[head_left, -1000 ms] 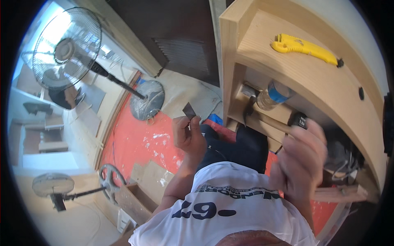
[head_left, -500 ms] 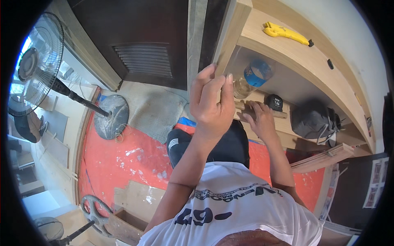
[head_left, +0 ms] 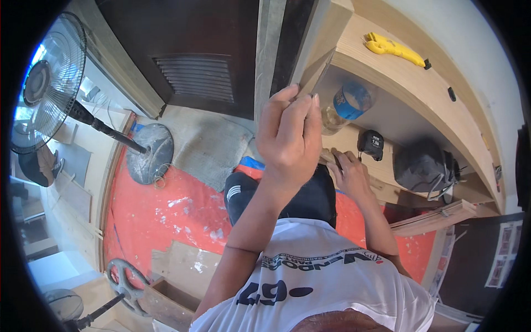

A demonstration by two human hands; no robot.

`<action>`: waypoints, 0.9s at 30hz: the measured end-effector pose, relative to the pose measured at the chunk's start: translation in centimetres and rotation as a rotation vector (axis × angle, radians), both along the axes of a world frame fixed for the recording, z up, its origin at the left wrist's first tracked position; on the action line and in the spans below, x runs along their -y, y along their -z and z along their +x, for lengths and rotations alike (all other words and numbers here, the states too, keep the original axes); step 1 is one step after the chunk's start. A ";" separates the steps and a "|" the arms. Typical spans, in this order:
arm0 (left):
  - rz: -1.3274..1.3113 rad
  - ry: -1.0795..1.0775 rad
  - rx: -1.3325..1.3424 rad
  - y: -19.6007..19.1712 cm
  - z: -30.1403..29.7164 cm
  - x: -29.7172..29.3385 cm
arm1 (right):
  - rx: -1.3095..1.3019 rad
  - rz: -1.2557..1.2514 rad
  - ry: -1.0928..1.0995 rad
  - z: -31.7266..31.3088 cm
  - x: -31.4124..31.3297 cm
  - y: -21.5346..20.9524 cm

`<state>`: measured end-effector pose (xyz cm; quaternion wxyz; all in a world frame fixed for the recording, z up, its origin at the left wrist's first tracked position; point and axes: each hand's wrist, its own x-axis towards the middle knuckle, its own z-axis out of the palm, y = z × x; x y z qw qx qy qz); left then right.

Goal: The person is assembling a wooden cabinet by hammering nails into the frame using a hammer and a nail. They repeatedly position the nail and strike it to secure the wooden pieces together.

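Note:
My left hand (head_left: 290, 138) is raised at the front upright of a wooden shelf unit. Its fingers are bent into a pinch, and a thin edge shows just above the fingertips; what they hold, if anything, I cannot make out. Lower and to the right, my right hand (head_left: 354, 176) has its fingers bent over a narrow wooden strip (head_left: 326, 155) at the lower shelf. Beyond that hand lies a black tape measure (head_left: 371, 145). A clear bottle with a blue label (head_left: 352, 100) stands behind my left fingertips.
A yellow cutter (head_left: 395, 48) lies on the upper shelf (head_left: 359, 36). A dark bag (head_left: 423, 166) sits on the lower shelf at right. At left a standing fan (head_left: 47, 83) rises from a dusty round base (head_left: 149, 154). Red sheeting (head_left: 177, 205) covers the floor beside a dark louvred door (head_left: 221, 33).
The wooden strip has turned and shifted under my right hand, away from the tape measure. My left hand has barely moved, and the shelf unit sits slightly further right in view.

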<state>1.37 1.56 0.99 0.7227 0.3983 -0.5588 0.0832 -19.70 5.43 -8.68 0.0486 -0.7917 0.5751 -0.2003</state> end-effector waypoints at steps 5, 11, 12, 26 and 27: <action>-0.011 0.002 0.035 -0.5 0.0 -0.1 | 0.203 0.002 0.016 0.6 -2.5 -1.2; -0.001 -0.024 0.014 -0.7 -0.1 -0.2 | 0.309 -0.022 0.056 1.4 -4.3 -4.0; 0.001 -0.021 0.012 -0.8 -0.1 -0.3 | 0.293 -0.006 0.067 1.3 -4.5 -4.4; -0.031 0.004 0.021 -0.6 0.0 -0.7 | 0.235 0.008 0.037 1.7 -5.4 -5.5; -0.039 0.004 0.006 -0.7 0.0 -0.7 | 0.229 0.013 0.045 1.7 -5.5 -5.6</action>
